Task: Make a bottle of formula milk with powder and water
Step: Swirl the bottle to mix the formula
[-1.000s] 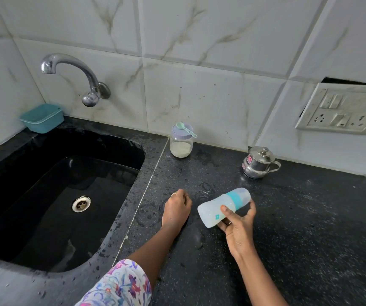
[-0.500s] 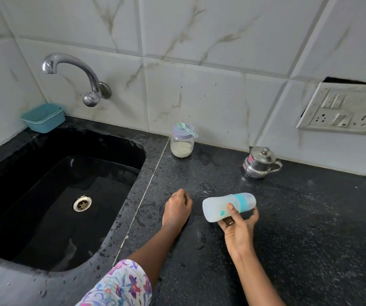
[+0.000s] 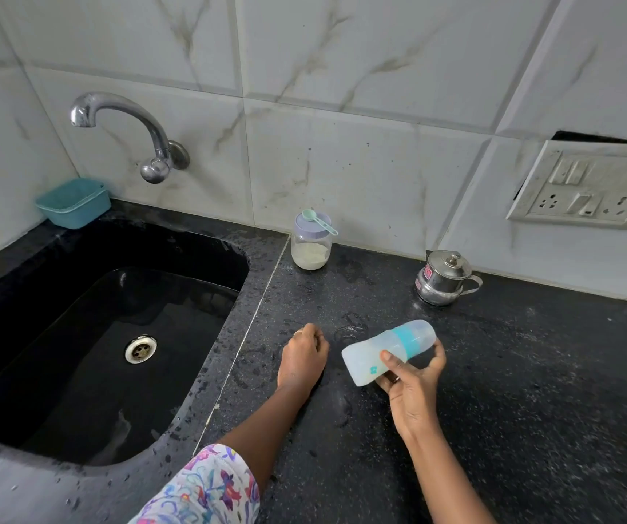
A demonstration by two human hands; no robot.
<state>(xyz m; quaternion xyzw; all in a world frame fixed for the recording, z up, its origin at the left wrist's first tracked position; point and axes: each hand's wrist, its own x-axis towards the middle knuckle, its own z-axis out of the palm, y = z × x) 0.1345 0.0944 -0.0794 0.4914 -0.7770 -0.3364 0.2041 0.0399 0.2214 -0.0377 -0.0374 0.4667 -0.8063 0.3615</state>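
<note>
My right hand [image 3: 412, 380] holds a translucent baby bottle [image 3: 387, 351] with a teal collar and clear cap, tilted on its side just above the black counter [image 3: 531, 391]. My left hand [image 3: 302, 357] rests as a loose fist on the counter, left of the bottle, with nothing in it. A glass jar of pale powder [image 3: 311, 245] with a lilac lid stands by the back wall; a teal scoop [image 3: 319, 220] lies on its lid. A small lidded steel pot [image 3: 444, 277] stands at the back, right of the jar.
A black sink [image 3: 107, 346] with a steel drain takes up the left side, under a wall tap [image 3: 130, 126]. A teal tub [image 3: 73, 202] sits at its back corner. A socket plate [image 3: 591, 187] hangs loose on the tiled wall. The counter is wet.
The bottle in my right hand has swung slightly, its capped end rising and its base dipping toward me. My left hand has stayed where it was.
</note>
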